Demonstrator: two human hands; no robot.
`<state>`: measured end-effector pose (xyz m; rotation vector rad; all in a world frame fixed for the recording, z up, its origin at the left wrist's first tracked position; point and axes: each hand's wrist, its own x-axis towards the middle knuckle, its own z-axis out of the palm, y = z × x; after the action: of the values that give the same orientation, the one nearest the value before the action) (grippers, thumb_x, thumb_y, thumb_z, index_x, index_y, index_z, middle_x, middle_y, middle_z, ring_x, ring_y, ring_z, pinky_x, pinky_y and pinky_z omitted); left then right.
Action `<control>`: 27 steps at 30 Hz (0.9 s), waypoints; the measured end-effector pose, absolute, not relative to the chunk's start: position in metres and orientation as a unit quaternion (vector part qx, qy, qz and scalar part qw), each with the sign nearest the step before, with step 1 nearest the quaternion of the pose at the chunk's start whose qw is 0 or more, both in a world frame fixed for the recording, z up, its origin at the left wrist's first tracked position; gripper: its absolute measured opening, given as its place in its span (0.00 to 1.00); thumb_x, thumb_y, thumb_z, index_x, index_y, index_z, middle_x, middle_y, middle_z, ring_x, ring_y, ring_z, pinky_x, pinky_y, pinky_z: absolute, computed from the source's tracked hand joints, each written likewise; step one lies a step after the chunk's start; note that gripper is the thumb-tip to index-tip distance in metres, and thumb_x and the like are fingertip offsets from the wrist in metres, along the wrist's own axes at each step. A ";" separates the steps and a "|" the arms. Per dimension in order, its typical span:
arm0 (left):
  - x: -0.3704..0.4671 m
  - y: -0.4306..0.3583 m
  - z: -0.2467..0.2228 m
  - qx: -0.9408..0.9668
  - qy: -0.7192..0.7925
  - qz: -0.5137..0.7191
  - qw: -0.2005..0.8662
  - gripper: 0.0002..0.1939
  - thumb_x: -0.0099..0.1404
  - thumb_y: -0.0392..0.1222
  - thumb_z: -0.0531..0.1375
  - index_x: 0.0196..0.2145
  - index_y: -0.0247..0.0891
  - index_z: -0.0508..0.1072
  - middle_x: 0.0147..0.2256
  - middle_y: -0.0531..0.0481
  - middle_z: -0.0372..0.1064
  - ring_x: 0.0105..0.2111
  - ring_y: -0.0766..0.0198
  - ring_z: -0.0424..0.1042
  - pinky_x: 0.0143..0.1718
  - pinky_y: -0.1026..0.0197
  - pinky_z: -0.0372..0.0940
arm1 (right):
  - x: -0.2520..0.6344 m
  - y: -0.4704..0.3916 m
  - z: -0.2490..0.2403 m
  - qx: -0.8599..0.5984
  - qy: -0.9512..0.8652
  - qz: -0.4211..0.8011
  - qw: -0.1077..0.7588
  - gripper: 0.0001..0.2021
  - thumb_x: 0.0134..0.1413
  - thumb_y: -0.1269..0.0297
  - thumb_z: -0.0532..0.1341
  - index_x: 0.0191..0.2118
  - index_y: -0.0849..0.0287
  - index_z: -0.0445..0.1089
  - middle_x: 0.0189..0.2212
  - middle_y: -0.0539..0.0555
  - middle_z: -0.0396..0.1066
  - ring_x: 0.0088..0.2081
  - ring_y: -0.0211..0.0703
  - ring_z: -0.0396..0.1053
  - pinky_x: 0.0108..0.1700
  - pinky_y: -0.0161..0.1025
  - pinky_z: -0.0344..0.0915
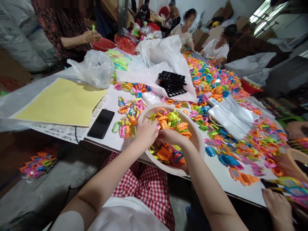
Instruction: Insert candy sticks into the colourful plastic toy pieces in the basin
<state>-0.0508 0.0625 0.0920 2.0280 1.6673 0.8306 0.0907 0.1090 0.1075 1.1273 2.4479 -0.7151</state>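
A white plastic basin (198,134) at the table's front edge holds small bright plastic pieces, orange, yellow, pink and blue, that look like toy watches (166,153). My left hand (148,131) is over the basin's left side, fingers curled together, with a bit of pink and yellow showing at the fingertips. Close against it is my right hand (172,136), bent inward at the wrist over the pieces. Its fingers are closed and partly hidden behind the hand, so what it grips cannot be made out. Loose toy watches (127,117) lie just left of the basin.
Left of the basin lie a black phone (101,123) and a yellow sheet (60,102). Black plastic trays (172,83) rest on white plastic behind it. A large watch pile (216,80) and a silvery pouch (233,117) are to the right. Co-workers' hands (279,205) show nearby.
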 end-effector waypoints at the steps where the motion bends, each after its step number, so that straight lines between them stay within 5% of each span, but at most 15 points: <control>1: -0.052 0.063 0.091 0.694 0.593 0.357 0.201 0.10 0.60 0.36 0.56 0.40 0.38 0.68 0.38 0.43 0.71 0.46 0.51 0.67 0.49 0.49 0.57 | 0.088 0.106 0.106 0.396 0.869 -0.225 0.192 0.12 0.53 0.67 0.57 0.41 0.60 0.74 0.37 0.57 0.76 0.35 0.46 0.72 0.36 0.35 0.63; 5: -0.055 0.068 0.086 0.572 0.559 0.521 0.299 0.14 0.59 0.37 0.56 0.44 0.40 0.61 0.42 0.47 0.67 0.39 0.62 0.69 0.42 0.59 0.62 | 0.071 0.091 0.098 0.368 0.883 -0.131 0.259 0.16 0.50 0.64 0.60 0.45 0.61 0.72 0.37 0.60 0.75 0.38 0.52 0.73 0.34 0.37 0.63; 9: -0.057 0.075 0.079 0.514 0.518 0.600 0.328 0.08 0.60 0.36 0.54 0.39 0.39 0.63 0.39 0.49 0.66 0.40 0.65 0.67 0.44 0.62 0.62 | 0.058 0.082 0.087 0.411 0.876 -0.105 0.230 0.14 0.55 0.61 0.55 0.41 0.65 0.72 0.37 0.64 0.74 0.40 0.54 0.73 0.36 0.39 0.65; 15: -0.063 0.076 0.081 0.503 0.526 0.575 0.373 0.07 0.55 0.32 0.54 0.31 0.38 0.69 0.36 0.50 0.70 0.41 0.63 0.69 0.46 0.60 0.63 | 0.058 0.089 0.075 0.489 0.857 -0.119 0.111 0.20 0.55 0.58 0.57 0.51 0.61 0.61 0.44 0.61 0.73 0.43 0.53 0.72 0.38 0.40 0.66; 23: -0.064 0.076 0.080 0.476 0.508 0.586 0.415 0.12 0.49 0.30 0.50 0.30 0.38 0.69 0.34 0.51 0.71 0.38 0.63 0.70 0.43 0.59 0.67 | 0.048 0.079 0.069 0.505 0.850 -0.095 0.116 0.18 0.56 0.68 0.54 0.52 0.65 0.57 0.41 0.65 0.72 0.41 0.54 0.72 0.38 0.42 0.66; 27: -0.062 0.074 0.081 0.468 0.494 0.576 0.453 0.09 0.51 0.33 0.49 0.29 0.38 0.66 0.32 0.50 0.70 0.35 0.64 0.71 0.39 0.60 0.67 | 0.058 0.090 0.076 0.481 0.853 -0.196 0.053 0.18 0.48 0.70 0.60 0.47 0.64 0.62 0.42 0.62 0.72 0.40 0.49 0.71 0.37 0.38 0.64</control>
<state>-0.0624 0.0740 0.0810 1.1544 1.2190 1.4234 0.0581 0.0896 0.0763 1.4622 2.5917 -0.5970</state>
